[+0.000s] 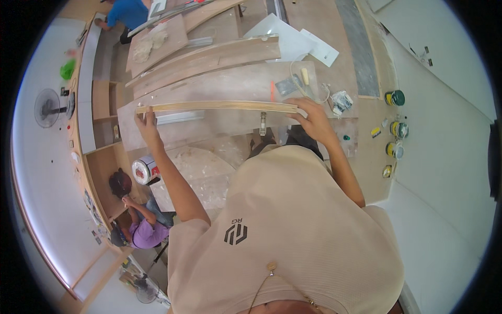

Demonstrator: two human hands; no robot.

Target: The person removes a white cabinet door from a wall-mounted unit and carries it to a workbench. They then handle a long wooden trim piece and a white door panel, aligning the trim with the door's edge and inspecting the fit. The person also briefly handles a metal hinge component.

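Observation:
A long, narrow plywood strip stretches crosswise in front of me, its layered edge showing. My left hand is closed round its left end, and my right hand grips the right end with the thumb below. Under the strip lies a broad, dusty panel on the work surface. A metal hinge-like fitting sits just below the strip, left of my right hand. Beyond that hand are a tool with a pale handle, a grey sheet and a crumpled white wrapper.
Long boards and white sheets lie farther off. A paint can stands near my left forearm. Several jars line the right side. One person in purple sits at left; another in blue works far left.

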